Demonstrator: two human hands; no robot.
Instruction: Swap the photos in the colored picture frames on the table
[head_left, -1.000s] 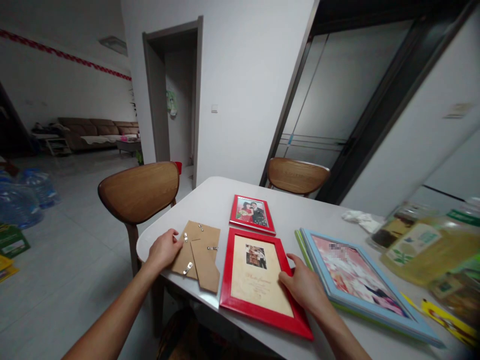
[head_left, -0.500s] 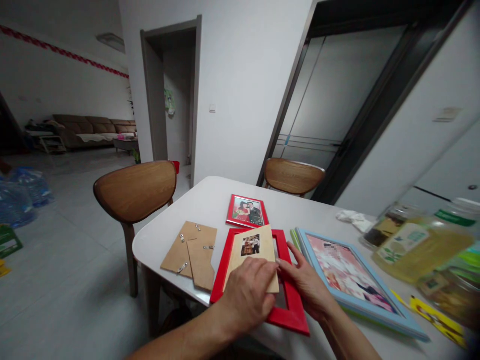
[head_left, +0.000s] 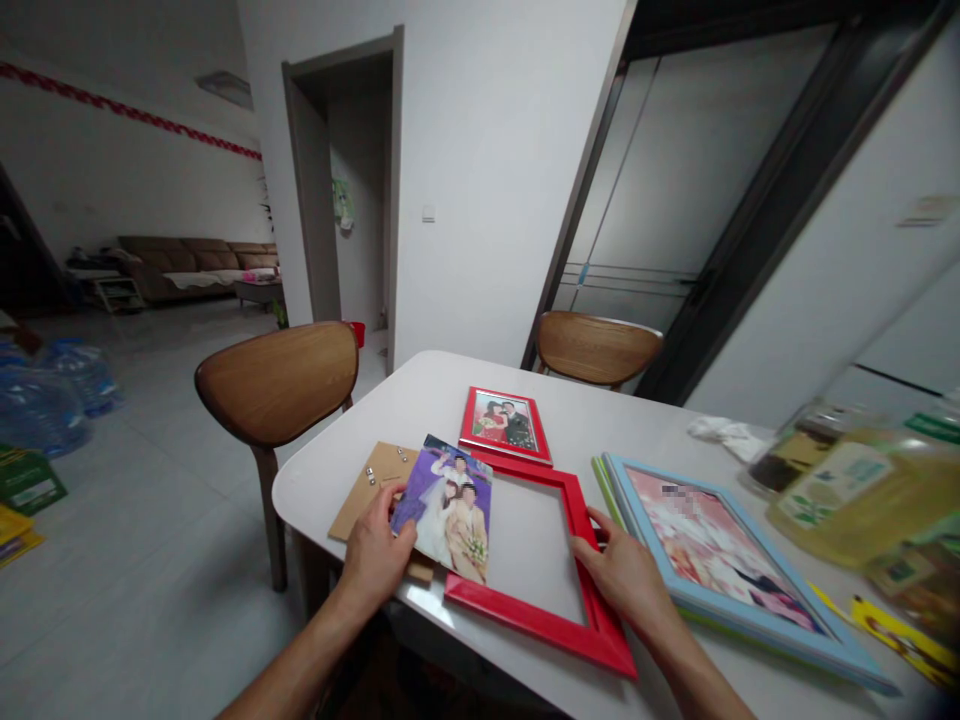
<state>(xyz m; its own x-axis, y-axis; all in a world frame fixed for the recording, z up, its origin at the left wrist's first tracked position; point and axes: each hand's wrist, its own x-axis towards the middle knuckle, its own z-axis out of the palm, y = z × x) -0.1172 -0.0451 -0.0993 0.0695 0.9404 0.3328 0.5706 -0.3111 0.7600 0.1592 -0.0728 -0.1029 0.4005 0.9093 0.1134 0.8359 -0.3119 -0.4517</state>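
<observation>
My left hand point(head_left: 377, 543) grips the left edge of a wedding photo point(head_left: 452, 512) with a purple background, thumb on its face and fingers behind. The photo is tilted and covers the left side of a red picture frame point(head_left: 529, 625). Through the frame's opening the white tabletop shows. My right hand point(head_left: 628, 572) is closed on the frame's right bar, thumb on top. Under and beside the photo lies a brown backing board point(head_left: 364, 500) with metal clips, partly hidden. A smaller red-framed picture point(head_left: 506, 422) lies just beyond the frame.
Right of my right hand lies a stack of frames, a light-blue one point(head_left: 832, 655) on top. Past it stand a jug of yellow liquid point(head_left: 832, 490) and a crumpled tissue point(head_left: 726, 436). Wooden chairs point(head_left: 281, 385) stand at the white table's point(head_left: 600, 425) far and left sides.
My left hand has moved left, off the pale board with a small photo that lay over the red frame. That face no longer shows; the purple photo now does. My right hand stays on the frame.
</observation>
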